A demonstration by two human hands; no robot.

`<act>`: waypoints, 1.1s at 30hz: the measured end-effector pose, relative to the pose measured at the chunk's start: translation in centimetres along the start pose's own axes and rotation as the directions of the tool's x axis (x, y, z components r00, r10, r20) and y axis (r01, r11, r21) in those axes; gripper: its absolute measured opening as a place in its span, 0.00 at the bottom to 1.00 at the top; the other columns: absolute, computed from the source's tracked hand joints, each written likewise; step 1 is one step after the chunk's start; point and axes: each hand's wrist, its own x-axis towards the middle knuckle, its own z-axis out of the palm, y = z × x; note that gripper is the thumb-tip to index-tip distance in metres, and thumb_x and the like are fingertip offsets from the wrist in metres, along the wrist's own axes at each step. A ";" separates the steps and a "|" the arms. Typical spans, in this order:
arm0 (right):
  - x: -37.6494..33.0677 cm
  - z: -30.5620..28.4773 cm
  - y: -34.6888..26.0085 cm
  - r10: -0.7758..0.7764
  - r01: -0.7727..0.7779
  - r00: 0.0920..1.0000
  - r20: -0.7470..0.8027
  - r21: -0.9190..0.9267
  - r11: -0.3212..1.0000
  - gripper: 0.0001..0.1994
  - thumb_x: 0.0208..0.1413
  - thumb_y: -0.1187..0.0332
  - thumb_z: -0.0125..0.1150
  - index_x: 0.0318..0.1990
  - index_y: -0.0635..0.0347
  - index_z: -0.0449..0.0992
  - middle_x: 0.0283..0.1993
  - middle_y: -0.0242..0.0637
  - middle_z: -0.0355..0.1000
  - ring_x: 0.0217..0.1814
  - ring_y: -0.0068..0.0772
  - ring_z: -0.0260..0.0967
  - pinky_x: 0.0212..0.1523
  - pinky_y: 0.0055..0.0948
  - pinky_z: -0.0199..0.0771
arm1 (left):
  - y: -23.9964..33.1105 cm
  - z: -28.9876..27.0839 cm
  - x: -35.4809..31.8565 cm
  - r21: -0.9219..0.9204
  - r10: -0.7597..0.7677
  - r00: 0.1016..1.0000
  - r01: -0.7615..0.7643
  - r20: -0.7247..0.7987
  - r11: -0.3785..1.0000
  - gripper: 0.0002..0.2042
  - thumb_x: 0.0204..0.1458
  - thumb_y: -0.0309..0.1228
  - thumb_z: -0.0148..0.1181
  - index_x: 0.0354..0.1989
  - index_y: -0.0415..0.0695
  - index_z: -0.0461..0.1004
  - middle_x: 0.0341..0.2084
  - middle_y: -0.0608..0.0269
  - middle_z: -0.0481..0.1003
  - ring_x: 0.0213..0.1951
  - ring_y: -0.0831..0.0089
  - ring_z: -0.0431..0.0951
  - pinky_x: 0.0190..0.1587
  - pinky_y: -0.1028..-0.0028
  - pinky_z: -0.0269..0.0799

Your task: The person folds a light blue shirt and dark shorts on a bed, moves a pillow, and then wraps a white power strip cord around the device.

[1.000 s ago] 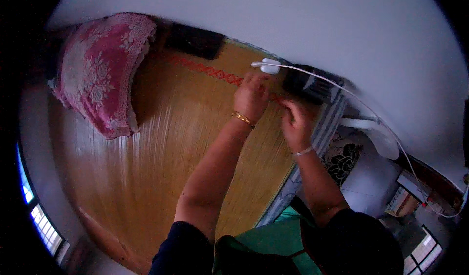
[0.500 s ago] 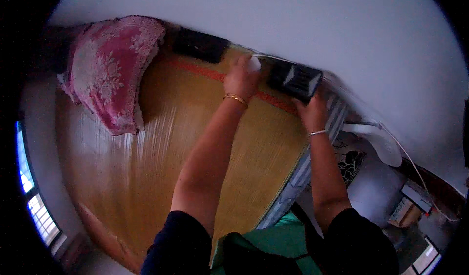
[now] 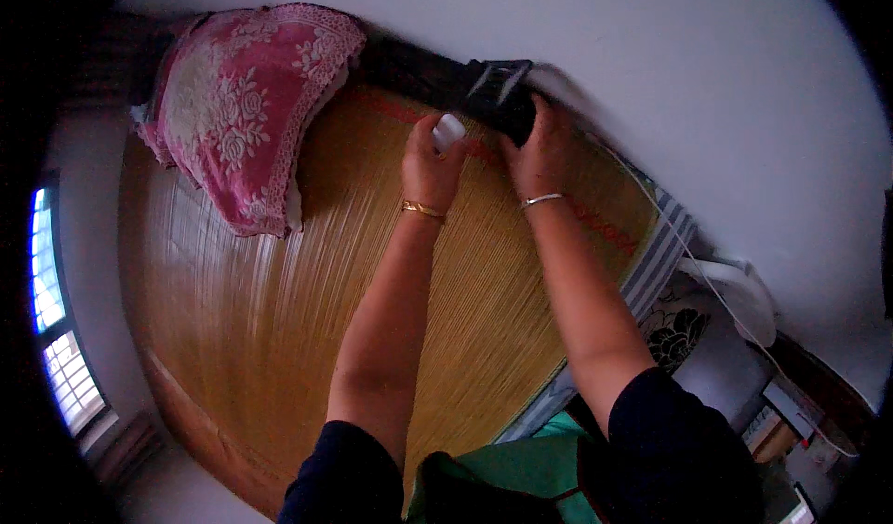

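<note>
In my left hand [image 3: 431, 166], the fingers are closed around a small white object [image 3: 448, 132] with rounded corners, its exact kind unclear. My right hand [image 3: 542, 157] grips the near right end of a dark box-like thing [image 3: 502, 96] with pale grey angular marks on its top. This dark thing sits by the wall, along the far edge of a woven straw mat [image 3: 484, 291]. Left of it lies another flat black thing [image 3: 400, 66], whose outline blurs into shadow. Both forearms reach across the mat.
A pink floral lace-edged cloth [image 3: 251, 124] covers something at the far left. A white cord [image 3: 688, 245] runs along the white wall [image 3: 670, 78] to the right. Beyond the mat's striped edge are a white curved object [image 3: 739, 291] and a box [image 3: 777, 431].
My right hand has shifted left along the wall with the dark box-like thing, closer to the flat black one. The left hand has drawn slightly nearer, still holding the white object.
</note>
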 end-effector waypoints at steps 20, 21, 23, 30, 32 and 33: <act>-2.1 -2.4 3.9 0.441 -0.460 0.869 0.224 0.692 0.556 0.21 0.49 0.66 0.54 0.51 0.62 0.61 0.47 0.41 0.65 0.45 0.34 0.65 0.47 0.28 0.64 | 3.9 7.0 -2.0 0.018 0.408 0.910 -0.410 0.072 0.912 0.22 0.37 0.24 0.59 0.45 0.47 0.65 0.39 0.57 0.69 0.39 0.62 0.72 0.38 0.69 0.71; -1.7 -2.1 4.7 0.438 -0.429 0.885 0.155 0.637 0.641 0.21 0.49 0.66 0.54 0.51 0.62 0.61 0.46 0.41 0.66 0.45 0.33 0.65 0.47 0.28 0.63 | 3.8 6.9 -1.9 -0.003 0.362 0.925 -0.364 0.114 0.931 0.22 0.37 0.24 0.58 0.46 0.46 0.65 0.39 0.57 0.70 0.38 0.62 0.72 0.37 0.69 0.71; -2.4 -2.5 4.2 0.450 -0.433 0.885 0.119 0.565 0.702 0.20 0.50 0.65 0.54 0.49 0.62 0.62 0.44 0.40 0.67 0.44 0.33 0.65 0.46 0.27 0.63 | 3.4 5.9 -2.1 -0.008 0.230 0.957 -0.233 0.179 0.973 0.20 0.38 0.24 0.57 0.44 0.45 0.66 0.39 0.56 0.70 0.37 0.62 0.73 0.36 0.69 0.71; -9.2 -5.4 0.1 0.339 -0.491 0.869 0.360 0.542 0.683 0.13 0.50 0.68 0.49 0.43 0.61 0.68 0.39 0.35 0.69 0.43 0.28 0.65 0.45 0.26 0.63 | 1.9 1.8 -10.8 -0.003 -0.139 0.973 0.141 0.185 0.990 0.11 0.43 0.28 0.54 0.37 0.45 0.70 0.31 0.57 0.73 0.29 0.64 0.75 0.31 0.70 0.71; -10.5 -5.5 -1.7 0.312 -0.539 0.839 0.447 0.603 0.588 0.12 0.50 0.68 0.48 0.41 0.62 0.68 0.39 0.33 0.68 0.42 0.26 0.64 0.44 0.25 0.63 | 2.8 0.2 -12.6 -0.023 -0.185 0.965 0.193 0.188 0.981 0.11 0.44 0.28 0.54 0.38 0.44 0.70 0.31 0.57 0.73 0.30 0.66 0.75 0.32 0.71 0.71; -11.1 -5.7 -2.5 0.290 -0.565 0.821 0.492 0.624 0.541 0.12 0.50 0.69 0.48 0.41 0.62 0.69 0.38 0.33 0.68 0.42 0.25 0.64 0.44 0.24 0.63 | 3.3 -0.5 -13.5 -0.039 -0.215 0.958 0.226 0.188 0.973 0.11 0.44 0.28 0.54 0.38 0.43 0.70 0.31 0.57 0.74 0.33 0.67 0.75 0.34 0.71 0.71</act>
